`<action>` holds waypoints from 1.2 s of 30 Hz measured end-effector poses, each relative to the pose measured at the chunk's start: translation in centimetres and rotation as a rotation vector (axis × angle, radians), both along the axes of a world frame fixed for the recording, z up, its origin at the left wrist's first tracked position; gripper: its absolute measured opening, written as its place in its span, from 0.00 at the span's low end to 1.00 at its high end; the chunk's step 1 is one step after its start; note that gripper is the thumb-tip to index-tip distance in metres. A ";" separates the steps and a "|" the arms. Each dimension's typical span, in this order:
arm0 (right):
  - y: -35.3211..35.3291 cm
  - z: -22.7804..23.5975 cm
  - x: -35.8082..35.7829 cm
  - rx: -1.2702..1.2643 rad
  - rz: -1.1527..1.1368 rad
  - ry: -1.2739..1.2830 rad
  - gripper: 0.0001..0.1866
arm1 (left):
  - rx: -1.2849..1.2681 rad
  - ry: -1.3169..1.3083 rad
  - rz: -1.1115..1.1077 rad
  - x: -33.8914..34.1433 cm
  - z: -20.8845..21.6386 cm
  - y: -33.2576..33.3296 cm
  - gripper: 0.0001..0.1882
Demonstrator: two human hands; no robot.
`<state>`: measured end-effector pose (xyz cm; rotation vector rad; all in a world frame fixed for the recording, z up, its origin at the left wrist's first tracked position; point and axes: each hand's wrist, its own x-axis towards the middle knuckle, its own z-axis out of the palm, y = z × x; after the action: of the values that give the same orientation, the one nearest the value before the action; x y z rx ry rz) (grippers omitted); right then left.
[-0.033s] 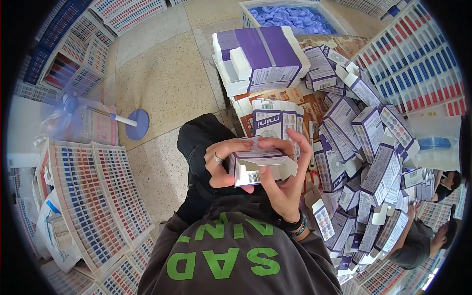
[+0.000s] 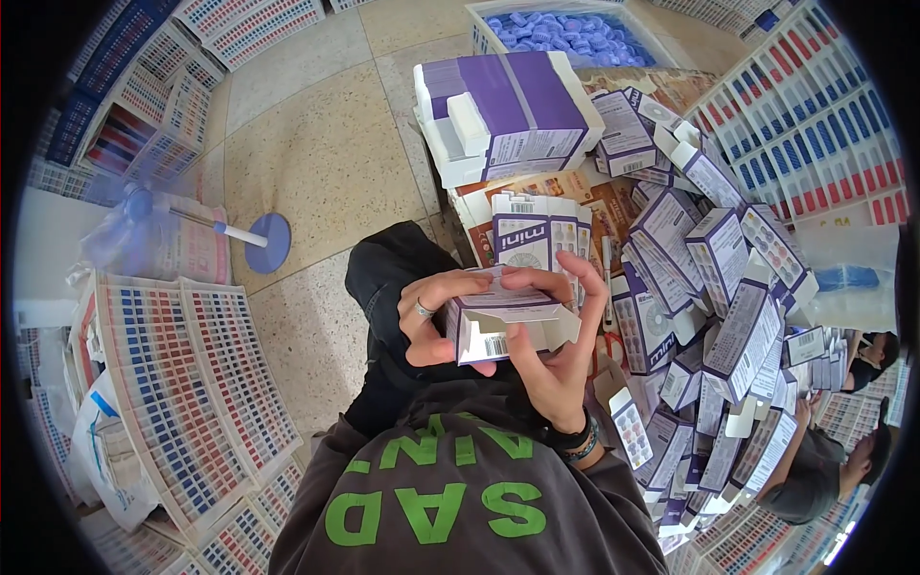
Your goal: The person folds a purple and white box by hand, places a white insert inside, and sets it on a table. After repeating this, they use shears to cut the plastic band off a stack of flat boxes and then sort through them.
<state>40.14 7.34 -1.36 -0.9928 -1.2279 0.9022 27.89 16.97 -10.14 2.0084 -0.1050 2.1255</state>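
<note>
Above my lap, both hands hold a small white-and-purple cardboard box (image 2: 508,305), its open end tipped toward me so the pale inside and a barcode show. Wearing a ring, my left hand (image 2: 433,321) grips the box's left side with curled fingers. My right hand (image 2: 561,364) has its thumb at the open end's near edge and fingers over the far side and right flap. Just beyond lie flat, unfolded cartons (image 2: 527,235) of the same purple-and-white print. To the right, a heap of similar formed boxes (image 2: 743,331) is piled up, some with flaps standing open.
Behind the flat cartons stands a large purple-and-white bundle (image 2: 522,105). A crate of blue-violet round pieces (image 2: 565,38) is farther back. Stacked white racks (image 2: 192,383) hold red and blue pieces. A standing fan (image 2: 266,242) is at left. Another person (image 2: 824,470) sits beyond the heap.
</note>
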 end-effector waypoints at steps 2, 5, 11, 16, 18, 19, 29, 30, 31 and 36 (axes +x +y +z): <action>0.0 -0.1 0.3 0.015 0.031 -0.006 0.37 | -0.055 0.105 0.016 -1.1 0.8 -0.7 0.34; -0.4 -0.3 0.3 0.051 0.104 0.224 0.34 | -0.163 0.315 0.054 -2.4 1.7 -1.5 0.32; -0.6 -0.4 0.3 -0.156 0.199 0.355 0.28 | -0.185 0.407 0.102 -3.7 3.0 -2.2 0.32; -0.7 -0.5 -0.2 0.057 0.087 0.003 0.22 | -0.365 0.439 0.080 -4.5 3.6 -3.4 0.32; -0.6 -0.8 0.2 0.265 0.092 -0.181 0.20 | -0.409 0.417 0.046 -4.8 3.3 -3.6 0.32; -0.6 -0.7 0.3 0.265 0.093 -0.182 0.20 | -0.452 0.394 0.009 -5.0 3.0 -3.7 0.33; -2.1 -0.9 0.2 0.354 0.026 -0.652 0.27 | -0.481 0.186 -0.162 -5.3 1.7 -5.2 0.38; -2.2 -0.8 0.3 0.345 0.028 -0.696 0.27 | -0.500 0.196 -0.172 -5.5 2.0 -5.5 0.38; -2.3 -0.7 0.2 0.346 0.025 -0.697 0.27 | -0.519 0.206 -0.181 -5.7 2.3 -5.8 0.38; -3.3 0.4 -0.6 0.395 0.033 -0.729 0.25 | -0.618 0.170 -0.175 -6.0 2.5 -7.4 0.38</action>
<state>39.50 4.00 -1.01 -1.0058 -1.9463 0.2798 21.92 9.59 -7.65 1.7150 0.3478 1.6063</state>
